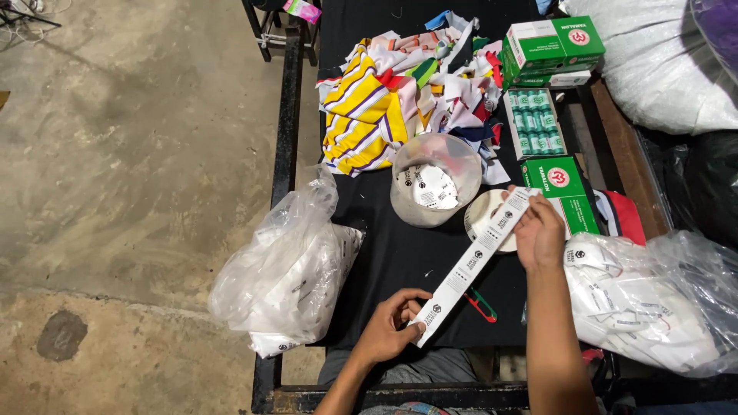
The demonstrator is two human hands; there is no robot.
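Left bag point(284, 277): clear plastic, full of white tags, at the table's 9 o'clock edge.
Left hand point(388, 330): at 6 o'clock, fingers closed, pinching the lower end of the strip.
Strip point(473, 261): long white label tape with black marks, stretched taut from 7 o'clock up to 1 o'clock between both hands.
Scissors point(482, 305): red and green handles, lying on the table point(400, 253) just under the strip.
Tub point(434, 180): clear, round, labels inside, at 12 o'clock from the strip.
Right hand point(540, 230): fingers closed on the strip's upper end, over a green box point(573, 204).
Right bag point(653, 300): clear, tags inside, at 3 o'clock.
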